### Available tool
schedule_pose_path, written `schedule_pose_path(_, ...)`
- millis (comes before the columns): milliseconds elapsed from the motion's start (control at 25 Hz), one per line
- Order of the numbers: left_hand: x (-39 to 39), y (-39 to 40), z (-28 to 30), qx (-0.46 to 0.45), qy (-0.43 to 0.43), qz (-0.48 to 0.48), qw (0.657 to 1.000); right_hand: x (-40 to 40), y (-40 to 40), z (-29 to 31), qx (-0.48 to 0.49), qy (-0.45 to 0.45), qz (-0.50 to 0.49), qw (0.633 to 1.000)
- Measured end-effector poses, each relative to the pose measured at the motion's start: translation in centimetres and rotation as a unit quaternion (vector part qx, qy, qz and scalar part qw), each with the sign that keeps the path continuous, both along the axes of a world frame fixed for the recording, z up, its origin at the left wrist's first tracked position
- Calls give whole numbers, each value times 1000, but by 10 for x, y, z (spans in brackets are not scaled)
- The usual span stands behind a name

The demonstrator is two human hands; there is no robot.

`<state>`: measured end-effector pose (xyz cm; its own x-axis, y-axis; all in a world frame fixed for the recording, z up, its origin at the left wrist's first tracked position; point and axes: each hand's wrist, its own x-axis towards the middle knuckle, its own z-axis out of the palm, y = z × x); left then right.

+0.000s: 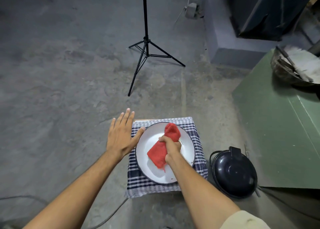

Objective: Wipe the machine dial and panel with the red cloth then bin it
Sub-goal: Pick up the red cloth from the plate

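Note:
A red cloth [158,153] lies bunched in a white enamel bowl [187,150] with a dark rim. My right hand [170,148] is closed around the cloth's middle, inside the bowl. My left hand [121,135] hovers flat with fingers spread at the bowl's left rim, the thumb touching the rim. The bowl rests on a blue-and-white checked towel [136,178] draped over a low stand. No dial or control panel shows in this view.
A black round bin [234,173] with a lid clip stands on the floor just right of the stand. A green machine body [277,133] fills the right side, with a dirty basin [296,65] on it. A black tripod [147,46] stands ahead on the concrete floor. A cable [110,215] runs along the floor.

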<state>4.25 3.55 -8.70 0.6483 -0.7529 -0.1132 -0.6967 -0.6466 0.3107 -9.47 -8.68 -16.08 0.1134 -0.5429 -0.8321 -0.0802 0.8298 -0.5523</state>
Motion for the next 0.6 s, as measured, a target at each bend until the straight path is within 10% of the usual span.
schedule_pose_path(360,-14,-29,37,-33,-22,-16,999,-34,-15,51,55,-493,-41,867)
schedule_pose_path(600,-22,-48,80,-100,-33,0,994,-43,-28,104,-8,-545,-44,837)
